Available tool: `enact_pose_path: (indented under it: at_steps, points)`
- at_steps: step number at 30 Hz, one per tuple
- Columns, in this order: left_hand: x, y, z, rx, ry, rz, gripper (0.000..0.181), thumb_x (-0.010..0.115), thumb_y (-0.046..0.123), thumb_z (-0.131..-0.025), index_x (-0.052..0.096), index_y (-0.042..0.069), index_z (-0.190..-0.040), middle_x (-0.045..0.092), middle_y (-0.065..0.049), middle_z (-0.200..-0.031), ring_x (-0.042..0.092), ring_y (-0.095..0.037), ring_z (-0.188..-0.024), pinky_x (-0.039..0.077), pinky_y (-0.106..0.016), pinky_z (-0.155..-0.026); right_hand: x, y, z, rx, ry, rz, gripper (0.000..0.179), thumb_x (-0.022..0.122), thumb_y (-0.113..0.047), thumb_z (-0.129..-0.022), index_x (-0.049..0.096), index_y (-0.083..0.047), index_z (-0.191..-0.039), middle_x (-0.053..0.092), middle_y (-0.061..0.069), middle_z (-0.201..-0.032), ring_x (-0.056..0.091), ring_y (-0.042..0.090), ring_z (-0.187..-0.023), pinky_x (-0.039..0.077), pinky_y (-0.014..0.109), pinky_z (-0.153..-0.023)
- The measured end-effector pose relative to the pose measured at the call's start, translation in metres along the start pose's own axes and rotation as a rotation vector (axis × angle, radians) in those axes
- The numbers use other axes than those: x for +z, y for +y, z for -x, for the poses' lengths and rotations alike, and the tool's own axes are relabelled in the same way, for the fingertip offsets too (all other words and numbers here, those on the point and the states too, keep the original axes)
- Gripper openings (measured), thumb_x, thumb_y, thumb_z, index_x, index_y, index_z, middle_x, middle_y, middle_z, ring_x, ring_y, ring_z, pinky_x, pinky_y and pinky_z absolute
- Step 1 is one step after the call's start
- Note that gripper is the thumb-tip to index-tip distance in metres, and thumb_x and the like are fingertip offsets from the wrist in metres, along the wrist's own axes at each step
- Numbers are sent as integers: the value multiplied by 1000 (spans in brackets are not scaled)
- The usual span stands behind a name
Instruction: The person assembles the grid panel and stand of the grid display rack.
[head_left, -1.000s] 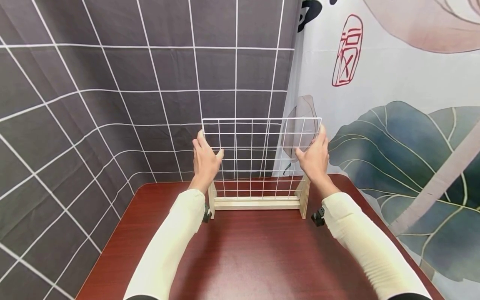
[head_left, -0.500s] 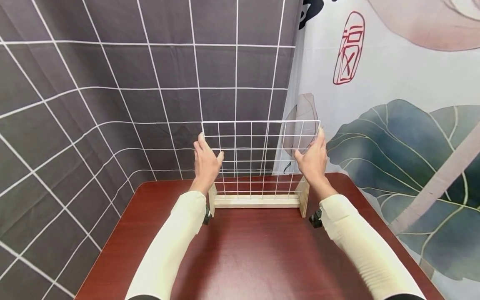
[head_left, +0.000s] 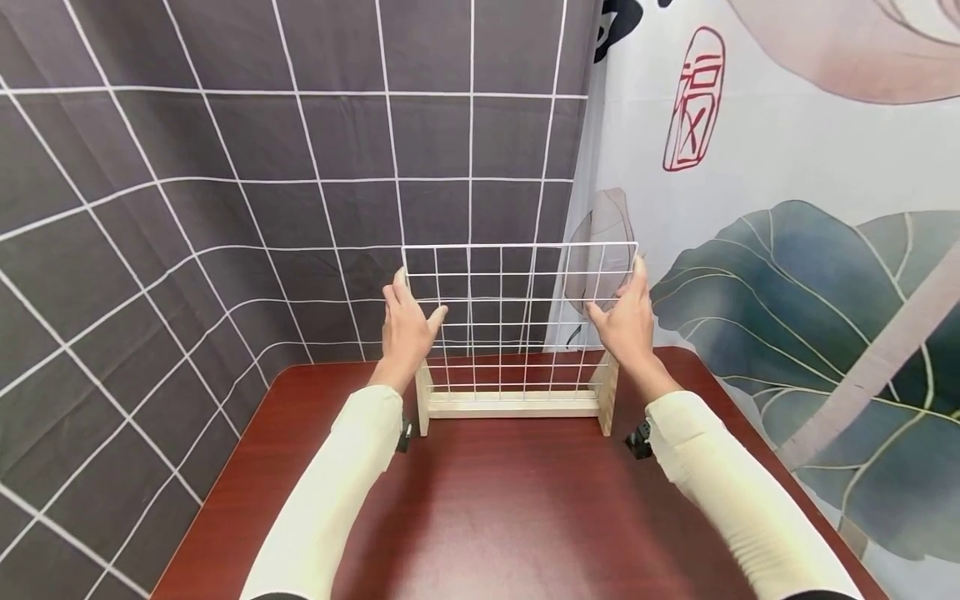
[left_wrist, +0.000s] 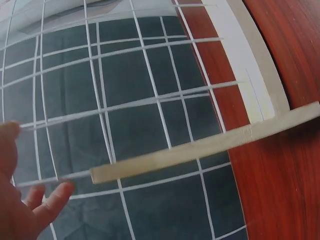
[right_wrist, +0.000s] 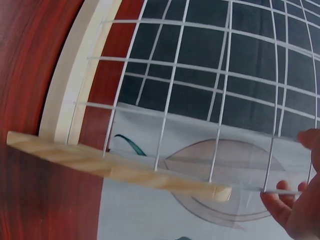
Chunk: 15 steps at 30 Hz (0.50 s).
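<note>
A white wire grid panel (head_left: 489, 302) stands upright in a pale wooden stand (head_left: 513, 408) on the table. The panel's lower edge sits at the stand's crossbar, between two wooden side feet. At the panel's left edge is my left hand (head_left: 407, 327), its thumb spread in front of the mesh. The left wrist view has the fingertips (left_wrist: 65, 189) right at the edge wire, not wrapped round it. My right hand (head_left: 628, 323) holds the opposite edge, thumb in front. Fingers (right_wrist: 275, 207) of that hand curl round the edge wire in the right wrist view.
The reddish-brown table (head_left: 495, 508) extends toward me from the stand. Behind it hang a dark grey curtain (head_left: 337, 133) with white grid lines and a white curtain (head_left: 750, 275) printed with leaves. A small black device (head_left: 639, 440) is on the right wrist.
The panel's top edge has come down slightly, and both hands lowered slightly with it. My left hand has shifted a little to the left. The wooden stand has stayed in place.
</note>
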<state>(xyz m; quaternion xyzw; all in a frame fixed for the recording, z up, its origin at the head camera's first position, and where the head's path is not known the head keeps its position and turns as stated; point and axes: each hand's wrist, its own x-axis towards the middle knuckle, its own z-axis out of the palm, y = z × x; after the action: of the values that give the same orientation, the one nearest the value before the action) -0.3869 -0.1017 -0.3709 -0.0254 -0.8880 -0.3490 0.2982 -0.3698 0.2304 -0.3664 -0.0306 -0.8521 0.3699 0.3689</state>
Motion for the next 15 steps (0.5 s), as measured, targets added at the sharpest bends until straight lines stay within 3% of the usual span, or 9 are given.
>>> enact_pose_path:
  at_steps: [5,8,11,15]
  points:
    - [-15,-14,-1,32,4,2,73,53,48,-98,25,17,-157,42,-17,-142,57,-42,-114,53,-59,-81,-7,11,-2,-73,-57,-57,86,71,-24,-93,19,-17,-160,53,25,-123,56,43,-111,46,61,-89]
    - [-26,-22,-5,28,-4,-3,66,47,48,-100,29,18,-157,41,-17,-147,53,-44,-123,50,-62,-89,-14,21,-5,-99,-84,-64,72,61,-28,-98,24,-13,-159,52,26,-130,53,44,-121,42,61,-98]
    - [-35,-33,-8,0,-67,-36,67,46,47,-101,27,18,-159,37,-17,-154,48,-44,-134,47,-64,-98,-22,32,-8,-113,-122,-20,63,52,-30,-102,31,-6,-156,50,28,-139,48,47,-130,38,63,-106]
    - [-43,-51,-6,-36,-216,-99,72,43,48,-103,18,16,-162,26,-19,-164,32,-46,-148,36,-67,-113,-30,50,-8,-144,-220,84,56,44,-30,-105,41,4,-150,45,32,-149,41,52,-138,32,64,-114]
